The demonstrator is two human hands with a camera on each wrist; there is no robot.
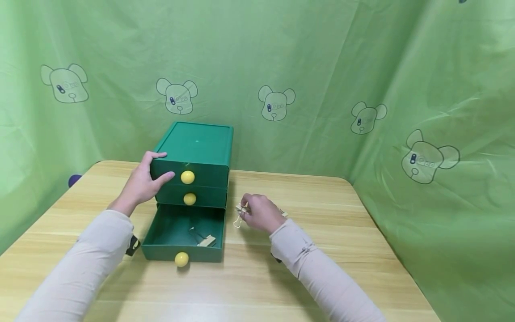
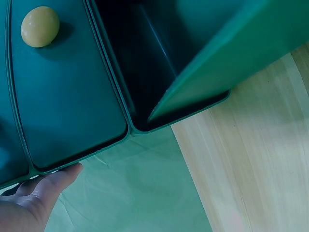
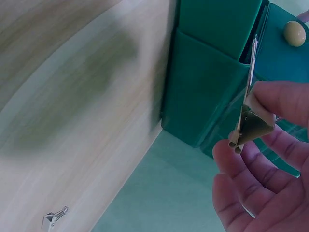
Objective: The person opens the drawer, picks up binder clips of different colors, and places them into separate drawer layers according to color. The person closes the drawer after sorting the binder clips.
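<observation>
A green desktop drawer cabinet with round yellow knobs stands left of centre on the table. My left hand rests against its upper left corner, thumb across the top drawer's front and a finger along the top edge. The bottom drawer is pulled out, and a gold-coloured binder clip lies inside it. Just right of the cabinet, my right hand pinches another gold-coloured binder clip between thumb and fingers. A further binder clip, partly hidden by the right hand, lies on the table.
The wooden table extends right and in front of the cabinet. Green curtains with bear-head prints hang behind and along both sides. A purple round object shows past the table's left edge.
</observation>
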